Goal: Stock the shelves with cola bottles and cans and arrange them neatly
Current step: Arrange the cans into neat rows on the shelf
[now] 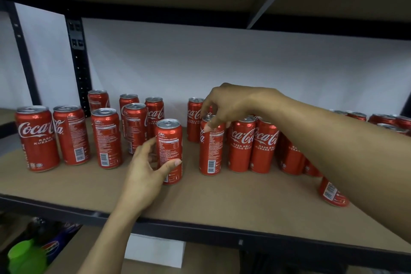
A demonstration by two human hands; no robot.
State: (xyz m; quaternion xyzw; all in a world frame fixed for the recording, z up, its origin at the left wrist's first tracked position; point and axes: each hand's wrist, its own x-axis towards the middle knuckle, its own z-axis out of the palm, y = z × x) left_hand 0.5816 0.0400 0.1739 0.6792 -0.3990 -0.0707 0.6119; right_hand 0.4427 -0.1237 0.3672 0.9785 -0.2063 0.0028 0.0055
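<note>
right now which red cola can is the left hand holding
The red aluminium can standing alone, forward of the other cans; the left hand curls round its lower half, the right hand pinches a neighbouring can's top.

The centre can (169, 151) is red with a silver top and small white print on its side. The next can (210, 149), just right of it, has the same red and a white barcode patch low down. Far left of the centre can, the left can (36, 138) carries a white script logo on red. The shelf board (211, 198) under the centre can is plain light brown, its frame (178, 228) black, the wall (222, 62) behind white. Below-left, a bottle cap (21, 251) is bright green.
</note>
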